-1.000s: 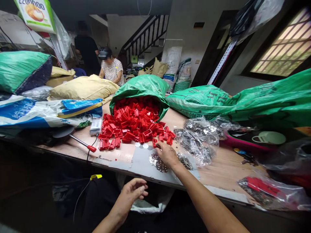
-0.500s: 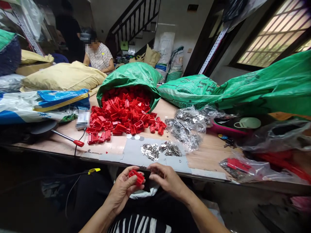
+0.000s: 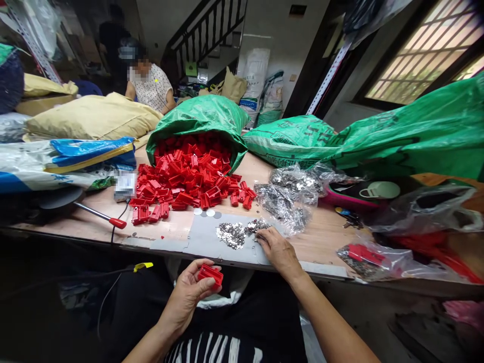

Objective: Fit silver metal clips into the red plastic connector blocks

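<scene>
My left hand (image 3: 189, 290) grips a small red plastic housing (image 3: 210, 276), open side up, in front of the table edge above my lap. My right hand (image 3: 278, 251) reaches onto the grey mat (image 3: 204, 242), its fingertips pinched at the near side of a pile of small dark metal parts (image 3: 257, 225). What lies between those fingertips is hidden. Left of it is a pile of shiny flat metal pieces (image 3: 230, 235). A large heap of similar red housings (image 3: 185, 176) spills from a green sack (image 3: 212, 111) behind the mat.
Clear plastic bags of metal parts (image 3: 283, 206) lie right of the mat. Farther right is a pink-rimmed container with a pale cup (image 3: 380, 190). A red-tipped lever (image 3: 117, 222) juts out at left. Across the table sits another person (image 3: 151, 88); someone stands behind.
My right hand has moved from beside the red housing forward and right to the dark metal parts. My left hand keeps the housing, dipping slightly left. The view has shifted a little.
</scene>
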### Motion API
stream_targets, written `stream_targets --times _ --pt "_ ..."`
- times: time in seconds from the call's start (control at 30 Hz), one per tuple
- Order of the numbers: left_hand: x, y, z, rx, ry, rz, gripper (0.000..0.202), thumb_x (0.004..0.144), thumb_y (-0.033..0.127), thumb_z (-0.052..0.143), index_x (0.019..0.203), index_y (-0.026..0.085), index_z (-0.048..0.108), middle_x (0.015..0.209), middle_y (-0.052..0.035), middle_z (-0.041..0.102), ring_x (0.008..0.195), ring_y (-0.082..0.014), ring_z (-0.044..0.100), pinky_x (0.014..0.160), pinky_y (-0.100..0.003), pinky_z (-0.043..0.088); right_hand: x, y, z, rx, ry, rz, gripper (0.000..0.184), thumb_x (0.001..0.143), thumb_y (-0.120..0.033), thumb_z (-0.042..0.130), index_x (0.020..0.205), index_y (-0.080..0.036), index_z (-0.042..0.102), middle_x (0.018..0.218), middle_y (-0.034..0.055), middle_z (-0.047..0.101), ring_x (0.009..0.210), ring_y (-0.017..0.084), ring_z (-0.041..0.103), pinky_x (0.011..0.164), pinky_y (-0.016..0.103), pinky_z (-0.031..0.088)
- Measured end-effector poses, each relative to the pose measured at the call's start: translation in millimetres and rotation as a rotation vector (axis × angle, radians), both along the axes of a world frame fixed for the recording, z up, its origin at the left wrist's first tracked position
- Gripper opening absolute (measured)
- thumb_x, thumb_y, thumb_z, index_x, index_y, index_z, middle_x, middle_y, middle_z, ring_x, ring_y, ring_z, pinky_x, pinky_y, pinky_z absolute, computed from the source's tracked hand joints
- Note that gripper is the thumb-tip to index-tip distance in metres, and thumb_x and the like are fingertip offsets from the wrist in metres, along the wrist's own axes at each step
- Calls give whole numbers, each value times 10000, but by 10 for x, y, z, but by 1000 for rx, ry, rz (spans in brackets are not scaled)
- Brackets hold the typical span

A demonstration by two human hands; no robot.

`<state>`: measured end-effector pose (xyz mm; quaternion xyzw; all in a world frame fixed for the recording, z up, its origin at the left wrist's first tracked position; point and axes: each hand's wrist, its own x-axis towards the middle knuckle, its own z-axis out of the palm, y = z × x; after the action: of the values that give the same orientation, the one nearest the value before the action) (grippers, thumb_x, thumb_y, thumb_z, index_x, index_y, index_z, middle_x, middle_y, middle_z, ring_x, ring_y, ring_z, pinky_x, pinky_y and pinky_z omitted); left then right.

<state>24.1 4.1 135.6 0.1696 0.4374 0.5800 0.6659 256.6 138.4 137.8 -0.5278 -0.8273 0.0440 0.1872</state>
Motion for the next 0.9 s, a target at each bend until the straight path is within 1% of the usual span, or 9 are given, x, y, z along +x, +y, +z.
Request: stream_targets --times 0.13,0.23,0.47,0.57,0.63,0.7,0.8,0.9 --pt "-15 -1 13 -4 14 13 386 588 212 831 918 161 637 939 -85 728 822 -204 680 727 -330 575 19 -30 17 -17 56 11 143 875 -203 489 966 -220 597 955 41 616 849 177 618 757 286 499" --pt "-25 0 30 -10 17 -2 382 587 218 833 913 164 640 946 -83 727 831 -213 682 733 -338 572 61 -79 12 -12 88 10 138 875 -210 483 963 -220 588 967 46 618 854 184 617 746 294 500" --pt "-18 -11 65 -18 33 -11 378 612 223 824 927 160 625 954 -84 723 816 -199 683 736 -327 570 192 -195 -104 63 156 39 168 919 -223 436 943 -208 602 927 54 661 863 189 636 774 310 503" --pt "-14 -11 71 -16 38 -15 381 616 227 823 932 158 622 953 -86 723 815 -200 684 734 -325 571 227 -232 -155 88 162 45 199 927 -223 436 1009 -207 616 989 58 680 927 189 643 831 318 505" --pt "-16 -11 71 -14 41 -15 384 615 231 823 934 157 622 955 -89 725 822 -205 685 736 -329 572 242 -267 -169 90 168 59 229 929 -218 433 1064 -213 618 1032 56 685 969 187 641 860 318 506" --pt "-21 -11 69 -13 44 -14 389 612 236 824 936 155 623 957 -94 725 825 -208 686 737 -333 574 256 -309 -171 88 179 70 239 930 -226 435 1082 -217 620 1052 57 686 986 186 643 872 318 510" --pt "-26 -14 61 -14 48 -4 400 605 246 827 939 153 627 954 -93 726 814 -203 686 739 -332 574 281 -364 -168 89 199 51 227 926 -246 448 1070 -217 621 1052 61 690 980 195 651 872 327 515" --pt "-18 -17 55 -21 48 -3 405 594 251 833 932 152 633 943 -90 728 801 -196 685 738 -328 573 305 -375 -155 81 212 -8 223 918 -254 451 1071 -215 608 1013 62 697 930 204 666 835 332 526"
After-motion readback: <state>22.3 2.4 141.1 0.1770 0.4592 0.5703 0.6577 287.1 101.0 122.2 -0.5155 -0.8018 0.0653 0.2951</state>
